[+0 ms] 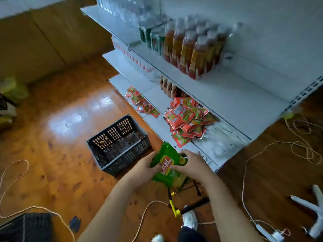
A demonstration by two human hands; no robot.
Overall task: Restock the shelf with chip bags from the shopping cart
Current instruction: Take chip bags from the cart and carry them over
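Both of my forearms reach in from the bottom edge, and between them I hold a green chip bag (168, 165) with a red logo. Taking that bag as my landmark and going left to right: well to its left, twine (16, 173) loops across the glossy wooden floor. Nearer, just up and left of the bag, sits a dark plastic crate (118, 145) with a lattice wall; I can make out nothing inside it. My left hand (145, 167) is closed around the bag's left edge, fingers wrapped over the front. My right hand (191, 163) clamps the bag's right side, thumb across its upper part. Below the bag, part of the shopping cart (176, 205) shows, a yellow fitting and a black bar, partly hidden by my arms. Above and right of the bag, a heap of red snack packets (187, 117) lies on the white shelf (227, 100). Higher on that unit, further above the bag, stand shrink-wrapped bottles (194, 49) with red and yellow labels. Far right of the bag, more twine lies coiled on the floor.
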